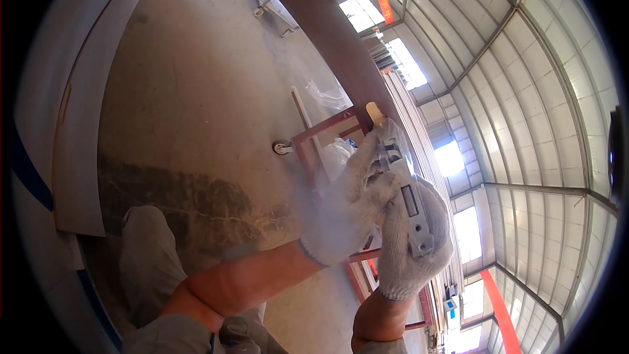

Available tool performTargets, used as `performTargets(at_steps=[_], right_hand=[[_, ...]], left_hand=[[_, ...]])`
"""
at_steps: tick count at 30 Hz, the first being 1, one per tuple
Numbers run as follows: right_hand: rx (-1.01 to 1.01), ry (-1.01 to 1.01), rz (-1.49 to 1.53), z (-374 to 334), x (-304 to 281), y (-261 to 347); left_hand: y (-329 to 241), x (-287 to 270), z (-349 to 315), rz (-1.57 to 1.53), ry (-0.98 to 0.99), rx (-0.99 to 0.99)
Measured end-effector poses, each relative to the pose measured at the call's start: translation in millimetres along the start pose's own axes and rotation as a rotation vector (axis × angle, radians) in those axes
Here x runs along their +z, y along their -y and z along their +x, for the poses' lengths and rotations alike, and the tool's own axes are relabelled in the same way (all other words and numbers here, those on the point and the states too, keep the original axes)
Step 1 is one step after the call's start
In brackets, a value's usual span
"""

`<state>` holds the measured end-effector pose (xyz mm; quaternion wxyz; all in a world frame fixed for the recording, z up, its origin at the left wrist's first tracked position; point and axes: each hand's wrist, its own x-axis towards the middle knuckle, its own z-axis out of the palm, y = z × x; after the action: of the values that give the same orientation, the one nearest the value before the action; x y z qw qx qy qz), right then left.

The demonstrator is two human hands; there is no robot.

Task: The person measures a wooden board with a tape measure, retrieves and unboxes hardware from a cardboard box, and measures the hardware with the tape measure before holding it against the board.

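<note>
Both my hands wear white knitted work gloves. A long silver metal plate [407,190] with a rectangular slot, cutouts and round holes lies tilted between them. From its upper end sticks out a short yellowish, rounded tip [375,113]; its material is unclear. My right hand [429,236] cups the plate's lower part, fingers wrapped round its far side. My left hand [350,206] is closed at the plate's left edge, thumb and fingers against its middle and upper part. A whitish haze blurs part of the left glove. What lies under the left fingers is hidden.
A dark red frame trolley [311,134] with a caster wheel [282,147] stands just beyond my hands, clear plastic wrap on it. A long brown panel [341,39] runs past it. Pale panels [98,98] stand at the left. Concrete floor [196,78] stretches between.
</note>
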<state>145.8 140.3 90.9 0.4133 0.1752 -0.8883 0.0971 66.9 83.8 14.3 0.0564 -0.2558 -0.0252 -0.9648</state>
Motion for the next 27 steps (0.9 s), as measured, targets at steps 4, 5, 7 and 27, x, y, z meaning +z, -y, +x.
performTargets(at_steps=[4,5,7,27], right_hand=[[-0.006,0.021,-0.043,0,-2,2],[-0.011,0.018,-0.05,-1,-2,0],[-0.017,0.015,-0.056,-2,-1,-3],[-0.163,-0.002,-0.104,4,2,0]], left_hand=[[6,-7,0,0.059,0.026,0.026],[7,-9,0,0.095,0.03,0.038],[12,-13,1,0.121,0.037,0.054],[8,-13,3,0.366,-0.011,0.133]])
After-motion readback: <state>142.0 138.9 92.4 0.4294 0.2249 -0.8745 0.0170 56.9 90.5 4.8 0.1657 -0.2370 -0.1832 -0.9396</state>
